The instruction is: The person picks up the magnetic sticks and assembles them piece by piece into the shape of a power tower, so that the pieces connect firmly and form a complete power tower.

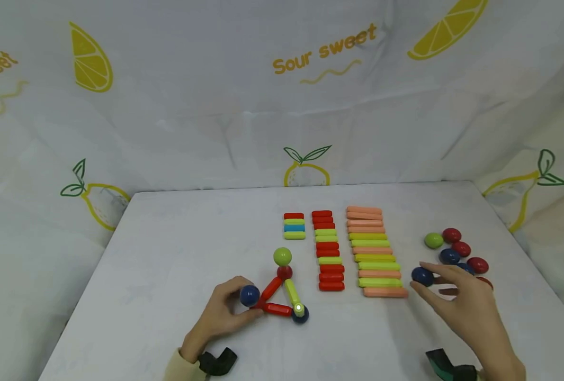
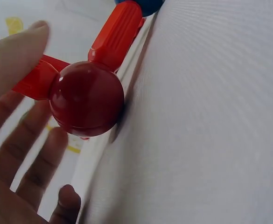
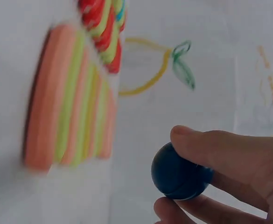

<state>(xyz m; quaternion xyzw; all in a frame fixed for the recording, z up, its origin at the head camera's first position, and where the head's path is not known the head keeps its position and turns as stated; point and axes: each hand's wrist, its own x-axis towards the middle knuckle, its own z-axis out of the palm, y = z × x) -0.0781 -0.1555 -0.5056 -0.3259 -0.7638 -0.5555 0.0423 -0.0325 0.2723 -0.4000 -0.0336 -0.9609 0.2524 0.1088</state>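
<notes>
On the white table stands a frame of sticks and balls, with red sticks [image 1: 278, 309] and a green stick [image 1: 290, 291] forming a triangle. A blue ball [image 1: 250, 296] tops its left corner, above a red ball [image 2: 87, 99]. My left hand [image 1: 226, 309] pinches the upright red stick [image 2: 38, 80] there, its other fingers spread behind. At the front right corner, a light green stick [image 1: 298, 308] rises from a blue ball [image 1: 301, 317]. A green ball [image 1: 283, 256] tops the back corner's red ball [image 1: 285, 272]. My right hand [image 1: 472, 296] pinches a loose blue ball [image 3: 178, 172] between thumb and fingers.
Short sticks [image 1: 329, 246] and long orange, yellow and green sticks [image 1: 374, 251] lie in columns right of the frame. A small stack of short sticks [image 1: 294, 228] lies behind it. Several loose balls, among them a green ball [image 1: 433, 240], lie beyond my right hand.
</notes>
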